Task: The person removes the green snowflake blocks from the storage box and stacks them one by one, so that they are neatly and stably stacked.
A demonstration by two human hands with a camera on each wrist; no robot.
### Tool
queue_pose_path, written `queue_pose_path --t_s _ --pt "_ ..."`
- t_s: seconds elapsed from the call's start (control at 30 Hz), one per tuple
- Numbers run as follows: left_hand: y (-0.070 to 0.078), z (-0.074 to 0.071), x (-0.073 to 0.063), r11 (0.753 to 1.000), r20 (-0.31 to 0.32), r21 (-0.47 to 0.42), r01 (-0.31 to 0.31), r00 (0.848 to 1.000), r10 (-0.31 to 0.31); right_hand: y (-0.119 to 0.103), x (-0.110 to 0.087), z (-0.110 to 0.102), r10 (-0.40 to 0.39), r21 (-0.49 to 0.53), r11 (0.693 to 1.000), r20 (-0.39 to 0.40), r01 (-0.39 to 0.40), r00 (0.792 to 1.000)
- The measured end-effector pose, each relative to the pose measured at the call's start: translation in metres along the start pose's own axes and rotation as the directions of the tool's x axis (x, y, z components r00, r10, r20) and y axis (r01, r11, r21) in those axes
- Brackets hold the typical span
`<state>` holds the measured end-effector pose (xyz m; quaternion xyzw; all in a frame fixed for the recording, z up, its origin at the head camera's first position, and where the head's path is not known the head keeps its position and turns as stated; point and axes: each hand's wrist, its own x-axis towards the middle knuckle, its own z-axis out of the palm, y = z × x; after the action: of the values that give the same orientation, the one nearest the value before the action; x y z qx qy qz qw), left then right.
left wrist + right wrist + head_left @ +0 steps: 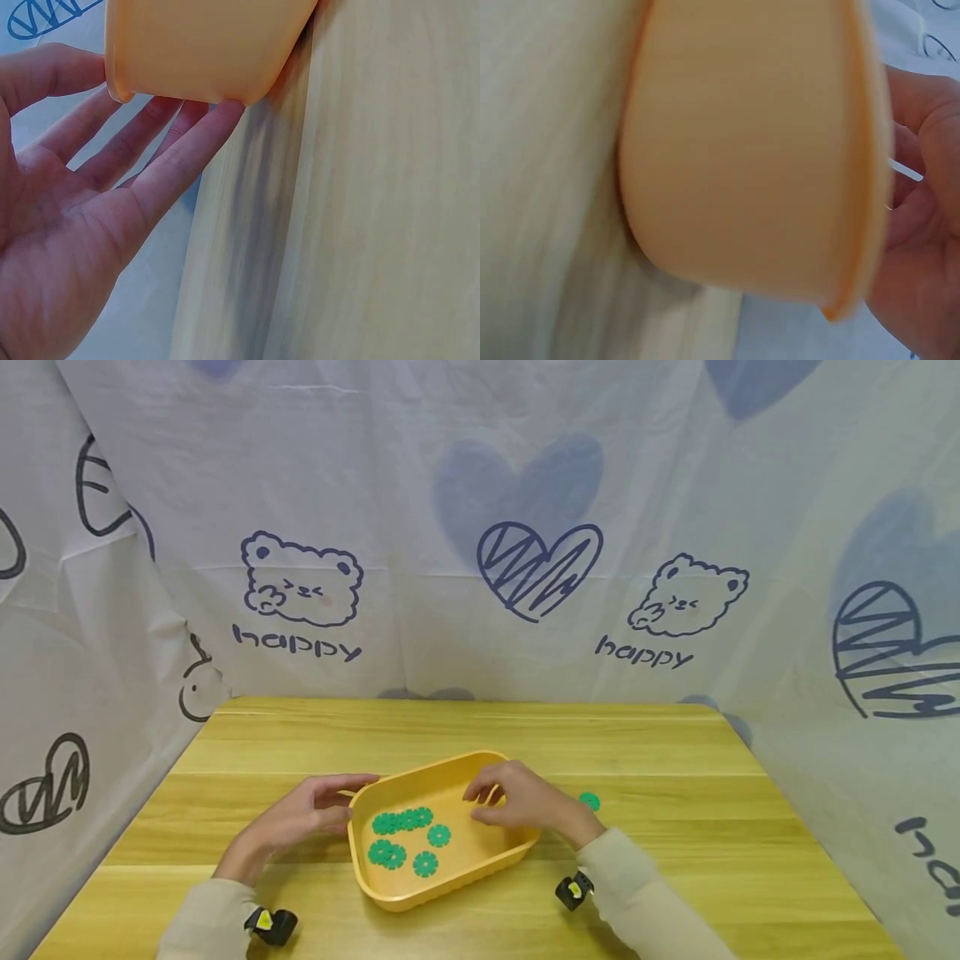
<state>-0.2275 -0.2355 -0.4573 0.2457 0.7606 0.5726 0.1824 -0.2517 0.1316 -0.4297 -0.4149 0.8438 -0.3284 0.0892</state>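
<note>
A yellow tray (pixel 450 872) was set near the middle of the wooden desk (pixel 675 893), turned at an angle, and was flanked by both hands, apparently so that it could be steadied from two sides. The left hand (pixel 303 817) was laid against the tray's left end with its fingers (pixel 161 154) straight and spread, touching the outer wall from below the rim. The right hand (pixel 521 802) was rested over the far right rim, its fingers loosely curled; whether anything was pinched could not be told. Several green toothed discs (pixel 405 837) were gathered inside the tray, between the hands, and one more green disc (pixel 589 801) was left on the desk just beyond the right hand.
</note>
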Motion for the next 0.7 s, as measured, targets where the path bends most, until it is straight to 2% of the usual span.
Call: queue_pose_path --t_s 0.33,0.7 --pt "-0.001 -0.001 0.001 1.000 -0.003 0.024 -0.015 1.000 0.015 -0.004 0.016 0.026 0.000 -0.136 0.991 0.067 0.009 0.998" --pt "-0.004 -0.001 0.002 0.999 0.002 0.011 -0.032 0.999 0.032 -0.005 0.027 0.040 0.106 -0.191 0.978 0.114 -0.083 0.988"
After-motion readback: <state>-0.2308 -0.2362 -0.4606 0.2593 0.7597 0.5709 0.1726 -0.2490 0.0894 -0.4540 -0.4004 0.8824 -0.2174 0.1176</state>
